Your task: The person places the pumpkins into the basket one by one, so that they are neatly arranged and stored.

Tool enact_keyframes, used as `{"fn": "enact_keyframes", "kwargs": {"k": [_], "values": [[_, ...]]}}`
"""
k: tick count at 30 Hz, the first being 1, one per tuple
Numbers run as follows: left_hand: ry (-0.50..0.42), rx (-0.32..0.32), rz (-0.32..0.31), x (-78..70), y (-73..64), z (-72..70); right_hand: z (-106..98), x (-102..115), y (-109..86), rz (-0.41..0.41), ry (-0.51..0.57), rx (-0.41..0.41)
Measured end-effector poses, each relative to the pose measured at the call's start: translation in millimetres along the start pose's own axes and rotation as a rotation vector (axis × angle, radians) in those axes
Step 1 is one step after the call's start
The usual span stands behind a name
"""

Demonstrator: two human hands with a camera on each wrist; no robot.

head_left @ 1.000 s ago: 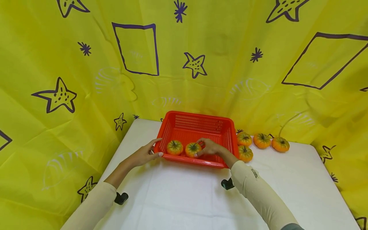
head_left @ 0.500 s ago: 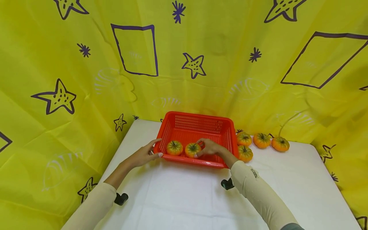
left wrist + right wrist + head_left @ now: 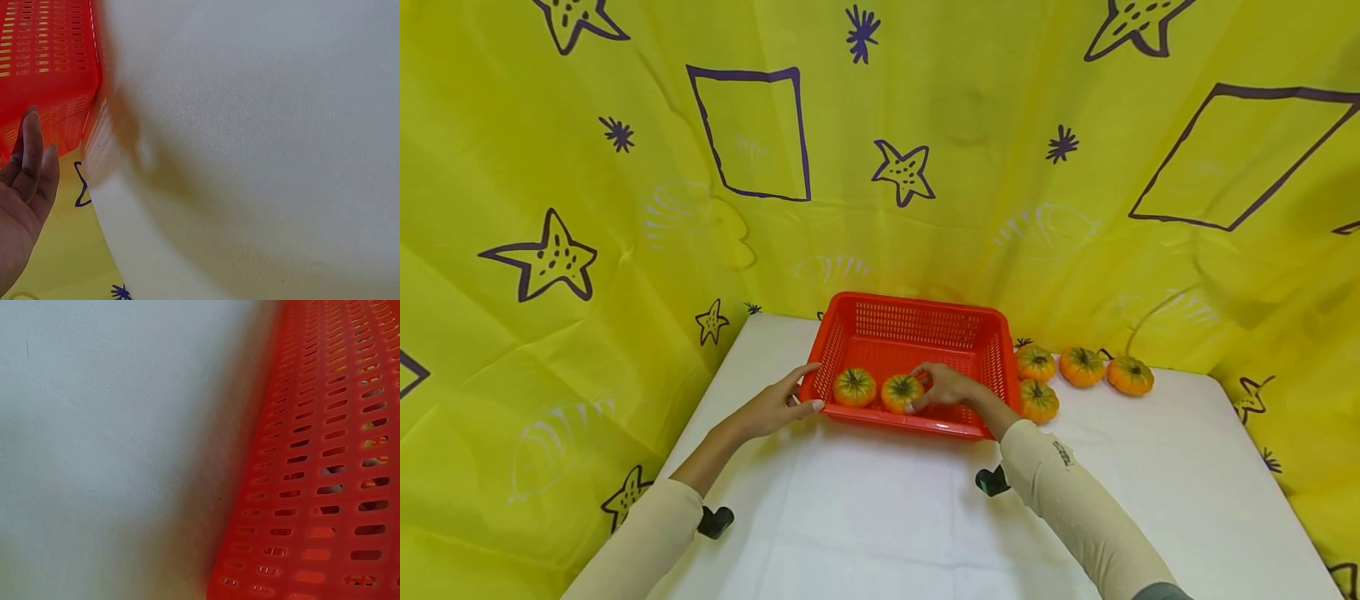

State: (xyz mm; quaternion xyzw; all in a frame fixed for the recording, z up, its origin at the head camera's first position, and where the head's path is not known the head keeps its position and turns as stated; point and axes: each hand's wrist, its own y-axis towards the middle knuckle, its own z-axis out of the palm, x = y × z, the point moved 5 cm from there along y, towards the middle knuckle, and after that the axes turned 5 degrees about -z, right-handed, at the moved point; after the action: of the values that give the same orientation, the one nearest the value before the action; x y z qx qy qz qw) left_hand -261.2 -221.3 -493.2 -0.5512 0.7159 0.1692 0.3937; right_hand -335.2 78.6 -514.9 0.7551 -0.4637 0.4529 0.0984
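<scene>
Basket in red perforated plastic sits at the far side of a white-covered table, with two orange pumpkins along its near wall. Right hand pinches the inside right pumpkin between thumb and fingers, and its back hides part of the basket's floor; the right wrist view is largely taken up by tablecloth and the slotted wall. Just left of the pinched one rests the inside left pumpkin, its underside masked by the near rim. Left hand is spread at the near left corner, thumb and forefinger apart against the rim. Right of the basket, four loose pumpkins crowd the far edge: a far one and a near one close by the right wall, whether touching I cannot tell, then two more towards the right. Right forearm crosses the basket's near right corner. Dark objects jut from both pale sleeves. Yellow curtain hangs behind, printed with purple stars and four-sided outlines. Right sleeve carries a small dark mark, too small to read.
</scene>
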Motion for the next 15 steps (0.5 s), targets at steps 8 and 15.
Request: {"fn": "enact_keyframes", "kwargs": {"k": [8, 15], "values": [[0.002, 0.004, 0.005, 1.2, -0.4, -0.1, -2, 0, -0.9, 0.009, 0.006, 0.033], [0.0, 0.006, 0.006, 1.3, -0.7, 0.9, -13, 3, -6.7, -0.001, 0.07, 0.029]]}}
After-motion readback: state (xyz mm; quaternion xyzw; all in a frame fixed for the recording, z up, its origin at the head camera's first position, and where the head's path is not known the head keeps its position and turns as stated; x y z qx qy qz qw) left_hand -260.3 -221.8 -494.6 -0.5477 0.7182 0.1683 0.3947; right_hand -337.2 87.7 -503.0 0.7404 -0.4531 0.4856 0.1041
